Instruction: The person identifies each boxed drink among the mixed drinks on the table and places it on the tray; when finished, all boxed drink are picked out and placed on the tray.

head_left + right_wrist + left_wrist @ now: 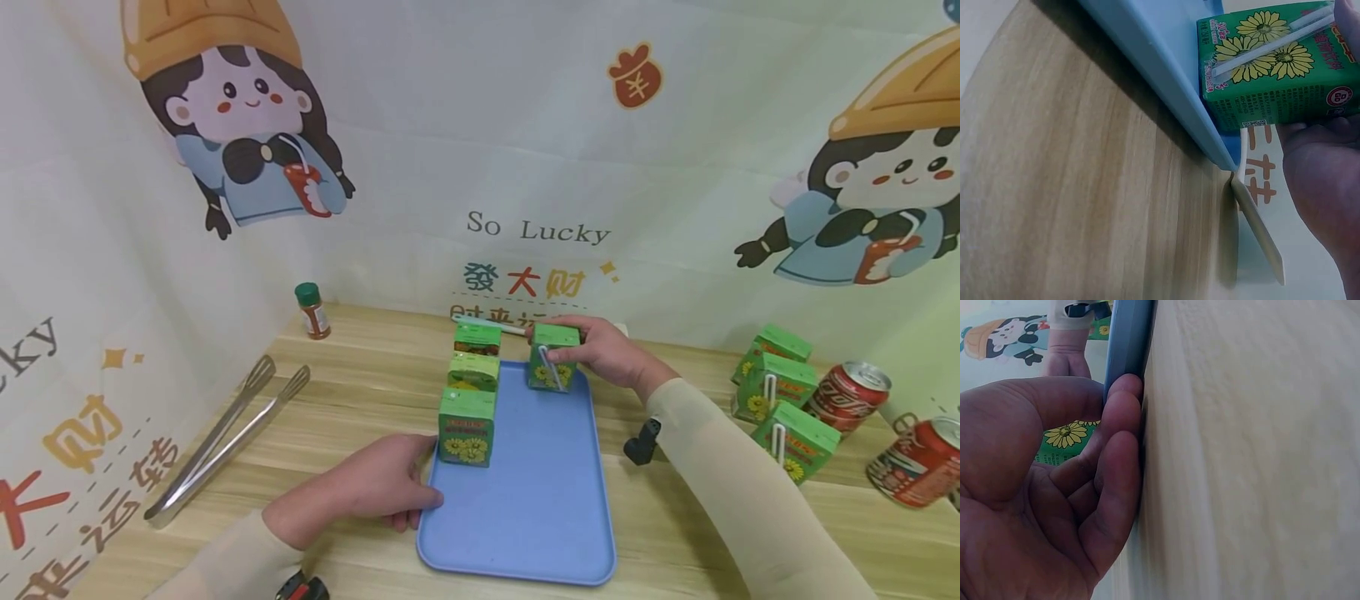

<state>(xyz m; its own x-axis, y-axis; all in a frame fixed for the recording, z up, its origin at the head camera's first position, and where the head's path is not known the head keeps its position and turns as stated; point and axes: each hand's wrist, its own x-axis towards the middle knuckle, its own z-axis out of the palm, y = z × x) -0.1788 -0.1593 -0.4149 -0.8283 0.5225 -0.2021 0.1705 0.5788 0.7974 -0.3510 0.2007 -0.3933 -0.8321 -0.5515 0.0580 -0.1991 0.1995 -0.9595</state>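
R hand point(603, 350) holds a green drink carton point(558, 379), thumb on the straw side, fingers round the back, up at the far R corner of the blue tray point(525, 525). Carton's upright, straw slanting down its front; can't tell if the base touches the tray. L hand point(382, 479) pinches the tray's L rim, thumb over the edge, fingertips curled under on the bench point(352, 408) side. Three more cartons point(474, 371) stand in a row along the tray's L edge, front to back, the nearest w/ yellow flowers facing us, approx. above the L thumb. Pale long thing point(491, 323) lies behind the tray, partly hidden, can't ID it. Over on the R, another trio of cartons point(787, 387) lines up next to two red cans point(851, 392), all well apart from the tray. Far L: metal tongs point(240, 442), arms spread, plus a small green-capped jar point(312, 312) near the back wall. Printed cloth point(420, 158) w/ cartoon figures covers the wall.
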